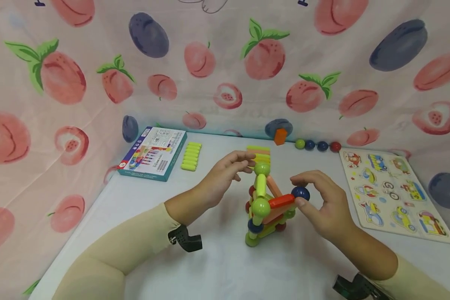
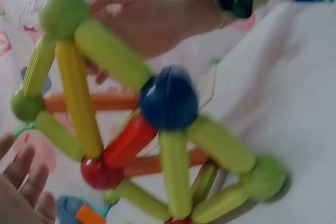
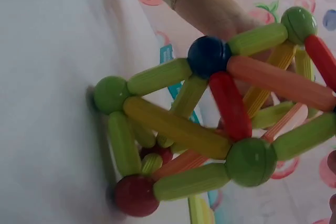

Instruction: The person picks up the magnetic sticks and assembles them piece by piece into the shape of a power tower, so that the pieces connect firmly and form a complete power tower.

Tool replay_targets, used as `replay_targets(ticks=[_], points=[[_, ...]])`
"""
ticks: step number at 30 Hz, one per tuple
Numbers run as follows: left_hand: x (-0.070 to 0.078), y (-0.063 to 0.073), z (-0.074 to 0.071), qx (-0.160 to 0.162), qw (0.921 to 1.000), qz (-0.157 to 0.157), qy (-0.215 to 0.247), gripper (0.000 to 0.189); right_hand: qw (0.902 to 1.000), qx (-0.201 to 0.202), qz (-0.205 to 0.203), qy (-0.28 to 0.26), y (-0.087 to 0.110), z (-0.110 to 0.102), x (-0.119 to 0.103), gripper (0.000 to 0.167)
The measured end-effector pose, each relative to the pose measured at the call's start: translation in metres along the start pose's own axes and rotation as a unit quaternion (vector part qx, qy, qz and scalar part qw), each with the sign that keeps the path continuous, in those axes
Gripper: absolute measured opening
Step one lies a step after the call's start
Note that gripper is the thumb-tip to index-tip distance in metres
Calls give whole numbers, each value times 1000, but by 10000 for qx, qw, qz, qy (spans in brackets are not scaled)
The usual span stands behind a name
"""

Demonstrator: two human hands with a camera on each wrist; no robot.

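A framework of magnetic rods and balls (image 1: 261,207) stands on the table between my hands, in green, yellow, red, orange and blue. With thumb and index finger, my right hand (image 1: 324,206) pinches a dark blue ball (image 1: 301,193) at the outer end of a red rod (image 1: 282,201). My left hand (image 1: 219,179) is on the other side, fingers loosely bent beside the top green ball (image 1: 262,168); whether they touch it cannot be told. The left wrist view shows left fingers (image 2: 26,182) apart from the framework, near a green ball (image 2: 26,105).
At the back left lie a boxed set (image 1: 155,152) and a row of yellow-green rods (image 1: 191,156). More rods (image 1: 258,151) lie behind the framework. An orange block (image 1: 280,136) and a row of balls (image 1: 310,145) are along the back. A picture puzzle board (image 1: 393,193) lies right.
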State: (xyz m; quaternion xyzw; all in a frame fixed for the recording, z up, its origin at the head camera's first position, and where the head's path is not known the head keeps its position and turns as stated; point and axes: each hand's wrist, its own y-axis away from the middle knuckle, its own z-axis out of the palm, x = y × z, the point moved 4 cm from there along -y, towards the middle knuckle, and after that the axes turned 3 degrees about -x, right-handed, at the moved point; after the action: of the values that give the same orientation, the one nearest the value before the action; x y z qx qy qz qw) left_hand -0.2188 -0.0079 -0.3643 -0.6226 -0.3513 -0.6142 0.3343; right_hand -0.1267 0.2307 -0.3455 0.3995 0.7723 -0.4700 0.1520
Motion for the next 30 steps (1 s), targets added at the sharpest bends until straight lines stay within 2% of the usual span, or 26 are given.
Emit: replay_targets(ticks=[3,6,19,22,24,27,30], points=[[1,-4,1,-349,9987,292,-239,37,9998,162,80,-66,6,0,6,36],[1,-4,3,-585,9974,335,-249,36,9996,237,47,-128,9,0,11,36],[-1,-3,3,-784,9955,463,-254,32,9996,114,55,-257,11,0,13,38],[-4,-3,1,-811,9951,501,-257,36,9981,69,267,-542,16,2,19,42],[-9,-2,-1,-826,9949,457,-353,38,9962,-57,561,-665,24,5,27,47],[-26,-2,-6,-886,9922,226,-843,40,9920,-430,1029,-585,39,14,41,52],[-49,-2,-10,-1130,9785,-40,-1727,40,9869,-975,1282,-44,53,26,53,55]])
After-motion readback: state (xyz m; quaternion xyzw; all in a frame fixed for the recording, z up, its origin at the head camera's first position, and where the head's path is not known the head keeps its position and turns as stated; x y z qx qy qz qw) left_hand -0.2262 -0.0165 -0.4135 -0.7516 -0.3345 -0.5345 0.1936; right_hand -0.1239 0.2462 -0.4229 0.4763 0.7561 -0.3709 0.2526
